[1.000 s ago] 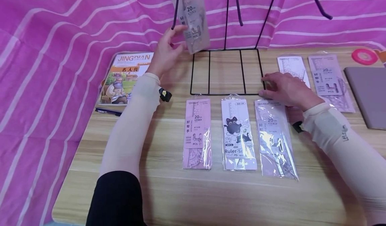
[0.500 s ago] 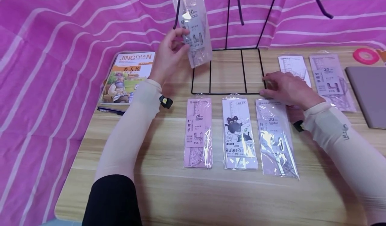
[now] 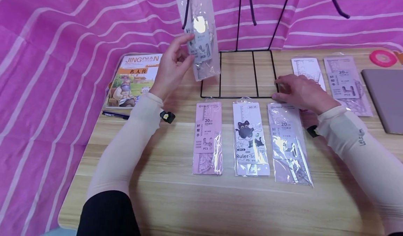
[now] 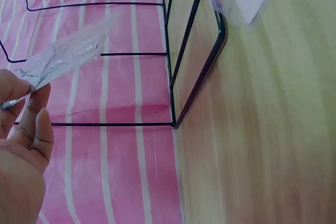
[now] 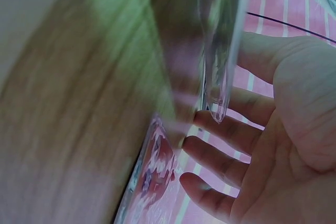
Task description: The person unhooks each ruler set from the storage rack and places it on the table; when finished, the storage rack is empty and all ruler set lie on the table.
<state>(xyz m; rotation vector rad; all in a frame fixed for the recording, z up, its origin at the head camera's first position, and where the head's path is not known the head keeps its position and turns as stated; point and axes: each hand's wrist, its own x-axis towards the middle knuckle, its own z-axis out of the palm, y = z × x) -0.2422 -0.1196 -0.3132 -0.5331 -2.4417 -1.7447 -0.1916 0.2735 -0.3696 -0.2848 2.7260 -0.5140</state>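
My left hand [image 3: 174, 66] pinches a clear packaged ruler set [image 3: 201, 50] by its side edge, above the back left of a black wire rack [image 3: 255, 75]. The packet hangs nearly upright, and a rack prong [image 3: 186, 10] crosses its upper part in the head view. In the left wrist view, thumb and fingers grip the thin packet [image 4: 68, 56] beside the wire prongs. My right hand [image 3: 299, 92] rests at the rack's right front corner with fingers loosely extended. Below the rack lie a pink ruler set [image 3: 201, 159], a cat-printed ruler set [image 3: 248, 141] and another ruler set [image 3: 284, 141].
Two more packaged ruler sets, one white [image 3: 306, 68] and one pinkish [image 3: 344, 82], lie at the right. Beyond them are a grey flat object [image 3: 385, 99] and a pink ring [image 3: 382, 58]. A book [image 3: 132, 82] and a pen [image 3: 114, 115] lie at the left; striped cloth hangs behind.
My left hand has lowered the ruler set and brought it slightly nearer, and its top edge has come into view. My right hand stays at the rack's corner.
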